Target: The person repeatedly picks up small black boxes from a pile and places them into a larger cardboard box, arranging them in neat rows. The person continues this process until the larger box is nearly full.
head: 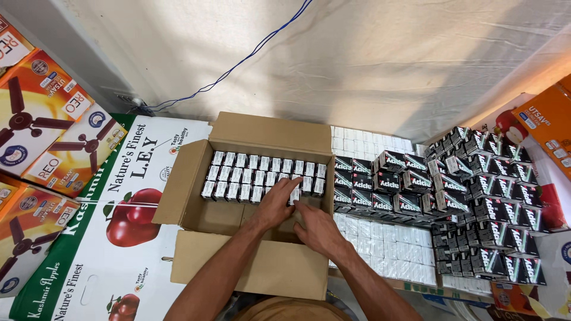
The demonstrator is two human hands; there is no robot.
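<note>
Orange ceiling-fan cartons (41, 128) lie far left, beside a flattened white apple carton (113, 238). On it sits an open cardboard box (196, 196), rows of small black-and-white packs (262, 172) filling its far half. Inside, the left hand (275, 202) lies open, fingers on the packs; the right hand (318, 229), loosely open, rests beside it. Stacked black packs (476, 202) stand right.

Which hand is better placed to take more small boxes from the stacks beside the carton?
Probably the right hand: it is nearer the black stacks, which stand right of the carton. The left hand rests on packed boxes.
</note>
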